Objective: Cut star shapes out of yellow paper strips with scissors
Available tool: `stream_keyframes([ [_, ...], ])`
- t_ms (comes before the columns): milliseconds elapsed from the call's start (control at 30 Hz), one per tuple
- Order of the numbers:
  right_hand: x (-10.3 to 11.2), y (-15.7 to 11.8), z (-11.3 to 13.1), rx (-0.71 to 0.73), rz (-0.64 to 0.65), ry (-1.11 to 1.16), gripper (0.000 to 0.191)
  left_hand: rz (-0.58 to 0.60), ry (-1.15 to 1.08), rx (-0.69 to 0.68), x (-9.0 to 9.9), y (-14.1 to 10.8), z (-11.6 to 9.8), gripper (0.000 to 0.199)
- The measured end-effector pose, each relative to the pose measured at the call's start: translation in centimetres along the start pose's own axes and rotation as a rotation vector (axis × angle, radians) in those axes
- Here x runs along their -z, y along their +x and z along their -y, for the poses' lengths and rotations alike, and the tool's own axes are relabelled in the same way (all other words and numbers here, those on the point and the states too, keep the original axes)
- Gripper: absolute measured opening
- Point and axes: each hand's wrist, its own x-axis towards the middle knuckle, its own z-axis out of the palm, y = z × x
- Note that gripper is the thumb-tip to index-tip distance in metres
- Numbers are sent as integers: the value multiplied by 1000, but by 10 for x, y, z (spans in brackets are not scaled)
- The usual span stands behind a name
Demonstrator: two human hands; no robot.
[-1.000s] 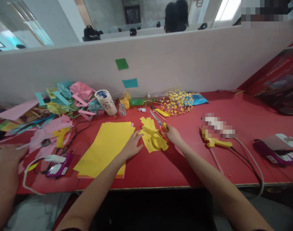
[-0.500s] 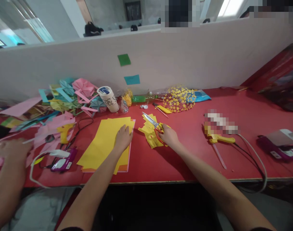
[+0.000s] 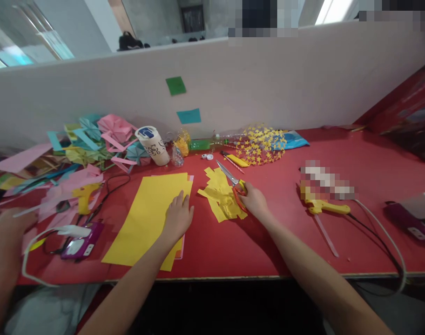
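Observation:
My left hand point(image 3: 178, 215) lies with fingers stretched out on the right side of a stack of yellow paper point(image 3: 142, 223); edges of pink and orange sheets show beneath it. In my right hand point(image 3: 254, 200) I hold scissors point(image 3: 229, 173) by their orange and yellow handles, blades pointing away and to the left. Just left of and under the scissors is a small heap of cut yellow paper pieces point(image 3: 221, 200) on the red table point(image 3: 212, 251).
A yellow glue gun point(image 3: 327, 207) with a cord lies right; another glue gun point(image 3: 84, 197) and a purple power strip point(image 3: 82, 242) lie left. Behind stand a white cup point(image 3: 152, 145), a bottle point(image 3: 201, 144) and a yellow cutter point(image 3: 236, 160). Another person's arm point(image 3: 6, 246) reaches in from the left.
The scissors in my right hand have shifted slightly right, off the cut pieces. My left hand stays on the paper stack, whose top sheet has slid a little. The view has moved slightly.

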Motion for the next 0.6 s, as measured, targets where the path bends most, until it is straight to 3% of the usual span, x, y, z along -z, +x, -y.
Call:
stream_keyframes([
  [100, 0, -1, 0, 9, 2, 19, 12, 27, -21, 38, 3, 14, 6, 50],
  [200, 1, -2, -1, 11, -1, 31, 10, 66, -23, 126, 6, 34, 17, 66],
  [333, 2, -1, -2, 2, -9, 38, 10, 102, -26, 83, 9, 52, 24, 58],
  [600, -1, 3, -5, 5, -13, 49, 10, -11, -6, -17, 0, 41, 13, 56],
])
